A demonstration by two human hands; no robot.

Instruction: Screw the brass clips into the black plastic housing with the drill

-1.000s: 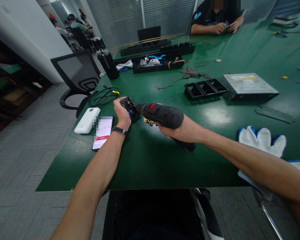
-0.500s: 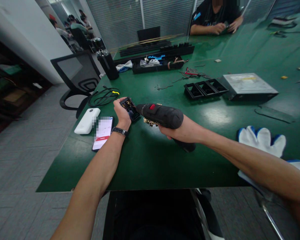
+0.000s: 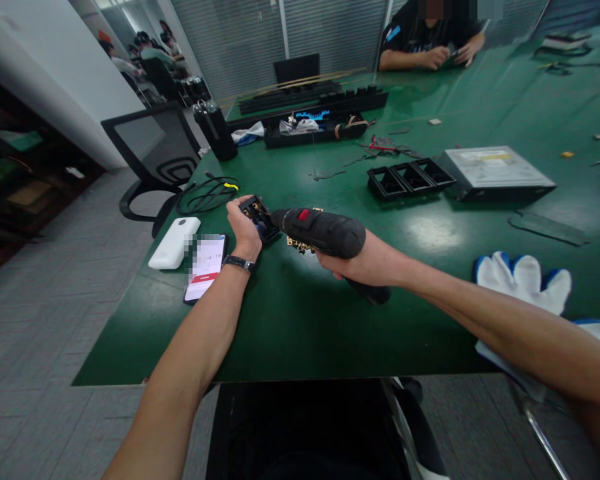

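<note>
My left hand [image 3: 245, 225] is closed around the edge of a black rectangular part with brass-coloured pieces in it [image 3: 261, 219], held tilted over the green table. In my right hand [image 3: 367, 257] is a black cordless drill [image 3: 325, 231] with a red switch, its chuck aimed left at that part. The drill's nose comes right up to the part; I cannot tell where the bit touches. Small brass-coloured pieces [image 3: 300, 245] show just below the drill, partly hidden by it and by my right hand.
A phone [image 3: 205, 267] and a white power bank [image 3: 175, 243] lie left, below a coiled black cable [image 3: 207, 193]. Right stand a black three-part frame [image 3: 411, 179], a metal box [image 3: 500, 170] and white gloves [image 3: 523, 283]. Behind are a bottle [image 3: 215, 130] and a seated person [image 3: 430, 40].
Almost nothing differs. Both hands, the drill and the black part stay in the same place, apart from a very slight shift of the view.
</note>
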